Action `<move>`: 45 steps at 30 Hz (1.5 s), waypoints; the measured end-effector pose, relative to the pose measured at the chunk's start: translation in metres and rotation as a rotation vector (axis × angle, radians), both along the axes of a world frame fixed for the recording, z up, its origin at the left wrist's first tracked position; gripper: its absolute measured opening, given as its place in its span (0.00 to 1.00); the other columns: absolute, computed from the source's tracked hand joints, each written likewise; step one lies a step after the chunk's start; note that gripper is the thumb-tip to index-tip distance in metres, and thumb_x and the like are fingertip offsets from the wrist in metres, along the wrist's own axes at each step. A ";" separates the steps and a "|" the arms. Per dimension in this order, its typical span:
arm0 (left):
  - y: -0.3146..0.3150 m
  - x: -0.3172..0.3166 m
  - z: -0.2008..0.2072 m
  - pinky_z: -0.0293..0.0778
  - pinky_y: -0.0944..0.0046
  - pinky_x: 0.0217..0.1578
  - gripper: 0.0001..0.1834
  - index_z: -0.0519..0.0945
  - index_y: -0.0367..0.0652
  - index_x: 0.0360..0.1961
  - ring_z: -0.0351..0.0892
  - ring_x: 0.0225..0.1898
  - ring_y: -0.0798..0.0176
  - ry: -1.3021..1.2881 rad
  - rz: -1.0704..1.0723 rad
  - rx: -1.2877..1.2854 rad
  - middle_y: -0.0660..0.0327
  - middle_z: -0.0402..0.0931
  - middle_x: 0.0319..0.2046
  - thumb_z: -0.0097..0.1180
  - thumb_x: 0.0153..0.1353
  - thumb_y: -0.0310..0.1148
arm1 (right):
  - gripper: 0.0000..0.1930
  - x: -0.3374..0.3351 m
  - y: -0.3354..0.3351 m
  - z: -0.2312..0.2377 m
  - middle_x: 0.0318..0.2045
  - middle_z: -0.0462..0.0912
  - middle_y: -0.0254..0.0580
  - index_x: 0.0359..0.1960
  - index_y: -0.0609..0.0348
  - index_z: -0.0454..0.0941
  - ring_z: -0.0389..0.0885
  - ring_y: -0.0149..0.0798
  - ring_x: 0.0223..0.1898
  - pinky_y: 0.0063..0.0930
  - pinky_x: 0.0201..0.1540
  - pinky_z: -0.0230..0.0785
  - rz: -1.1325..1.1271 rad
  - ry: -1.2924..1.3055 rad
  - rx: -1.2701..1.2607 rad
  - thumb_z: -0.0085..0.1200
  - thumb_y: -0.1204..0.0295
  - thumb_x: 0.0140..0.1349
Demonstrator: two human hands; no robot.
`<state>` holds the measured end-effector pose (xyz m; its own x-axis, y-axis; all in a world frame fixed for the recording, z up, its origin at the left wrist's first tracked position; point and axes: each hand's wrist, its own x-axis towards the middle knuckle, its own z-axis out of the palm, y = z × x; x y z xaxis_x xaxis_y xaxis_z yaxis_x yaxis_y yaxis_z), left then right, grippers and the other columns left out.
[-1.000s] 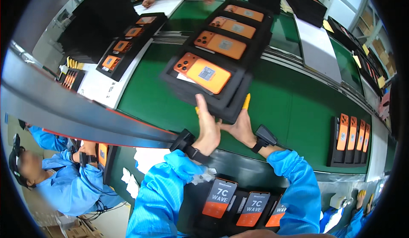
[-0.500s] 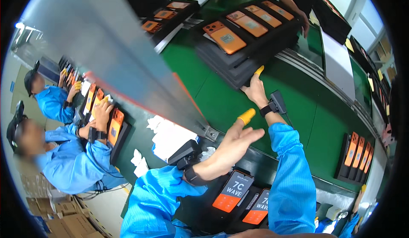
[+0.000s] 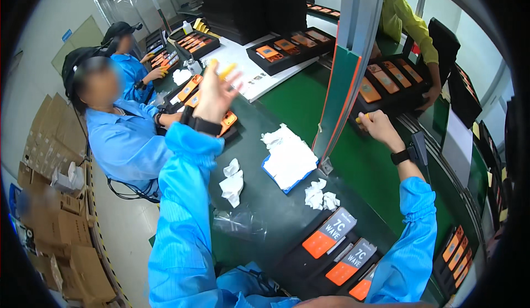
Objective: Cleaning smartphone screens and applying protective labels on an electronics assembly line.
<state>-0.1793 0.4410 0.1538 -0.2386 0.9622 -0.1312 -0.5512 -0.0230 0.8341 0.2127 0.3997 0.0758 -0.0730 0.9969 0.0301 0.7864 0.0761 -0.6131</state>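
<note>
My left hand [image 3: 217, 91] is raised in the air at the left with its fingers spread, yellow covers on some fingertips, and nothing in it. My right hand [image 3: 381, 129] is curled at the near edge of a black foam tray [image 3: 406, 101] that carries a row of orange phones [image 3: 382, 78]. How its fingers meet the tray edge is partly hidden. A co-worker's hand [image 3: 429, 96] is at the tray's far right side. Close to my body, another black tray [image 3: 302, 259] holds phones with grey-and-orange fronts [image 3: 330, 232].
A metal post [image 3: 361, 15] with a green panel rises beside the trays. White wipes [image 3: 290, 159] and crumpled tissues [image 3: 232, 184] lie on the dark bench. Co-workers in blue [image 3: 127, 148] sit at the left. Another phone tray [image 3: 291, 48] rests on a white board; more phones stand at the right.
My left hand has swung up and left, away from the tray. My right hand has curled at the tray's edge. The view has turned left, and the tray sits farther right behind the post.
</note>
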 end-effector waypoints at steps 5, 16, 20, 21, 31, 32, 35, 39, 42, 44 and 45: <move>-0.044 -0.039 0.016 0.73 0.51 0.42 0.26 0.60 0.59 0.61 0.73 0.51 0.47 0.067 -0.341 0.079 0.55 0.69 0.55 0.32 0.67 0.56 | 0.22 -0.036 -0.037 0.052 0.25 0.80 0.59 0.27 0.72 0.78 0.81 0.55 0.31 0.40 0.37 0.71 0.039 -0.079 0.012 0.43 0.61 0.66; -0.265 -0.029 -0.053 0.73 0.59 0.38 0.32 0.59 0.42 0.63 0.78 0.44 0.52 0.209 -0.706 0.234 0.50 0.75 0.48 0.22 0.65 0.51 | 0.17 -0.136 -0.220 0.081 0.19 0.78 0.53 0.22 0.61 0.81 0.79 0.54 0.27 0.42 0.32 0.72 0.151 -0.659 0.206 0.54 0.58 0.58; -0.363 -0.029 -0.094 0.73 0.64 0.42 0.32 0.51 0.46 0.68 0.79 0.43 0.62 0.410 -1.199 0.162 0.52 0.73 0.51 0.43 0.66 0.41 | 0.21 -0.153 -0.286 0.066 0.17 0.77 0.50 0.18 0.59 0.79 0.79 0.52 0.24 0.42 0.29 0.71 0.324 -0.737 0.470 0.48 0.57 0.62; -0.386 -0.031 -0.102 0.73 0.68 0.42 0.28 0.57 0.45 0.66 0.78 0.41 0.67 0.445 -1.313 0.084 0.55 0.74 0.49 0.46 0.66 0.36 | 0.22 -0.162 -0.302 0.066 0.17 0.77 0.49 0.17 0.59 0.77 0.79 0.51 0.23 0.42 0.28 0.70 0.353 -0.736 0.517 0.46 0.57 0.64; -0.402 -0.055 -0.095 0.75 0.61 0.39 0.25 0.77 0.32 0.45 0.81 0.39 0.54 0.291 -0.737 0.324 0.51 0.80 0.39 0.38 0.69 0.45 | 0.14 -0.167 -0.445 0.029 0.23 0.77 0.39 0.21 0.59 0.76 0.79 0.40 0.33 0.32 0.33 0.70 0.478 -0.686 0.548 0.52 0.64 0.59; -0.401 -0.060 -0.095 0.73 0.59 0.40 0.27 0.77 0.34 0.46 0.80 0.41 0.50 0.252 -0.683 0.361 0.48 0.79 0.39 0.35 0.69 0.48 | 0.13 -0.164 -0.461 0.032 0.24 0.77 0.38 0.22 0.59 0.77 0.78 0.39 0.34 0.31 0.33 0.70 0.469 -0.690 0.583 0.53 0.64 0.58; -0.400 -0.059 -0.107 0.71 0.57 0.42 0.29 0.75 0.35 0.49 0.78 0.43 0.46 0.031 -0.729 0.265 0.46 0.78 0.41 0.33 0.69 0.50 | 0.11 -0.148 -0.508 0.045 0.27 0.80 0.38 0.25 0.60 0.79 0.78 0.40 0.34 0.31 0.33 0.70 0.321 -0.641 0.605 0.58 0.64 0.54; -0.412 -0.032 -0.131 0.69 0.57 0.46 0.31 0.72 0.36 0.54 0.77 0.45 0.48 0.098 -0.870 0.118 0.47 0.77 0.45 0.30 0.68 0.51 | 0.09 -0.104 -0.559 0.063 0.30 0.81 0.47 0.31 0.63 0.79 0.79 0.47 0.31 0.38 0.33 0.71 0.032 -0.535 0.461 0.59 0.69 0.53; -0.441 -0.023 -0.163 0.69 0.61 0.45 0.30 0.70 0.35 0.57 0.77 0.45 0.57 0.545 -1.155 0.034 0.52 0.77 0.45 0.35 0.67 0.49 | 0.08 -0.081 -0.598 0.067 0.26 0.78 0.50 0.34 0.65 0.79 0.76 0.51 0.28 0.39 0.30 0.68 -0.185 -0.419 0.378 0.54 0.72 0.57; -0.457 -0.011 -0.186 0.69 0.64 0.45 0.27 0.69 0.38 0.58 0.75 0.45 0.64 0.780 -1.383 0.059 0.57 0.78 0.44 0.46 0.65 0.45 | 0.08 -0.071 -0.626 0.062 0.24 0.76 0.53 0.35 0.65 0.79 0.74 0.50 0.25 0.39 0.28 0.66 -0.331 -0.329 0.204 0.52 0.73 0.59; -0.467 0.001 -0.195 0.69 0.65 0.45 0.27 0.68 0.40 0.60 0.73 0.45 0.67 0.838 -1.476 0.094 0.59 0.77 0.44 0.53 0.63 0.42 | 0.09 -0.062 -0.638 0.044 0.22 0.77 0.52 0.35 0.64 0.80 0.75 0.50 0.23 0.38 0.27 0.66 -0.369 -0.245 0.168 0.53 0.71 0.59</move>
